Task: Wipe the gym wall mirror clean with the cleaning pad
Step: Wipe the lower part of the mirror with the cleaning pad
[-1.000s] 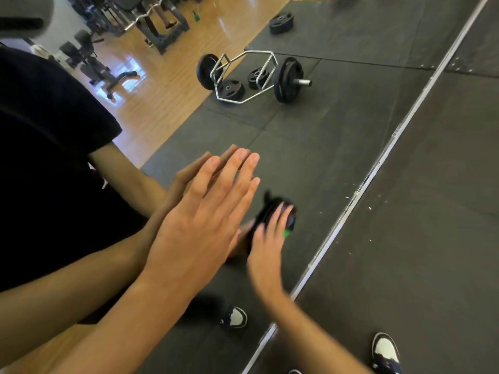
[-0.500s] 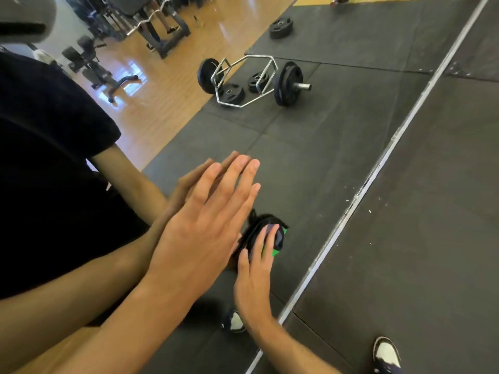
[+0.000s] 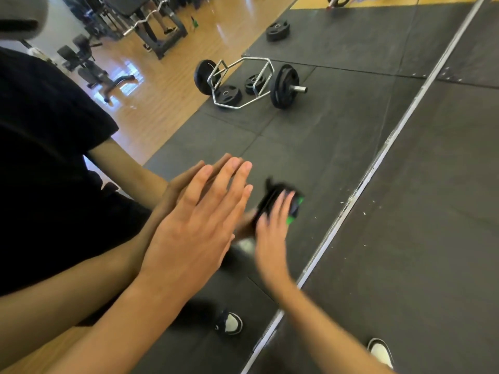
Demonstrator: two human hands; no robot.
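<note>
The wall mirror fills the left and middle of the head view and reflects the gym. My left hand lies flat against the glass with straight fingers, meeting its own reflection. To its right, my right hand, blurred by motion, presses the black and green cleaning pad onto the glass with straight fingers laid over it. The pad sits low on the mirror, a short way from the metal bottom strip.
Black rubber floor runs along the right of the strip, with small white specks near it. My shoe stands at the bottom right. The glass reflects a hex bar with plates, loose plates and benches.
My right hand slid the pad down and left on the glass, then back up and to the right. My left hand has stayed flat in the same spot.
</note>
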